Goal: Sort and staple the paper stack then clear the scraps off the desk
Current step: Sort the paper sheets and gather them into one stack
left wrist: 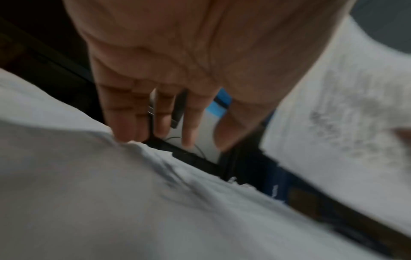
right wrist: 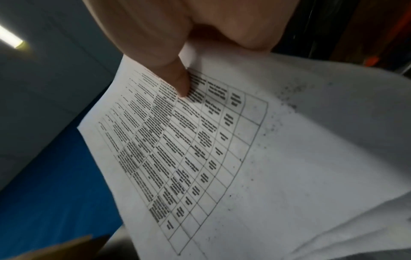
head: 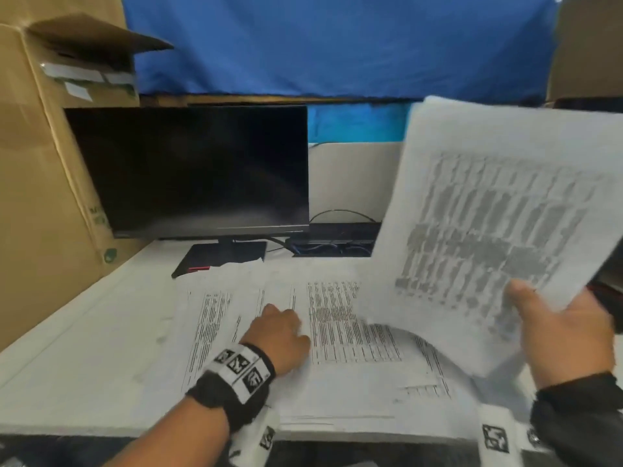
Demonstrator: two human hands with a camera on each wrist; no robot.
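Note:
Printed white sheets [head: 337,335] lie spread and overlapping on the white desk [head: 84,348]. My left hand [head: 281,326] rests on them with its fingers stretched down onto the paper [left wrist: 89,176]; the left wrist view shows the fingers [left wrist: 131,121] straight, their tips on a sheet's edge. My right hand [head: 559,332] holds up a sheaf of printed sheets [head: 499,214] above the desk's right side. Its thumb [right wrist: 177,79] presses on the table printed on the top sheet [right wrist: 222,158], and more sheets fan out below.
A dark monitor [head: 192,170] stands at the back left, its stand's base [head: 219,257] touching the spread sheets. Cardboard boxes [head: 40,197] wall the left side. A black device with cables [head: 337,237] sits behind the papers. Blue cloth [head: 337,45] hangs at the back.

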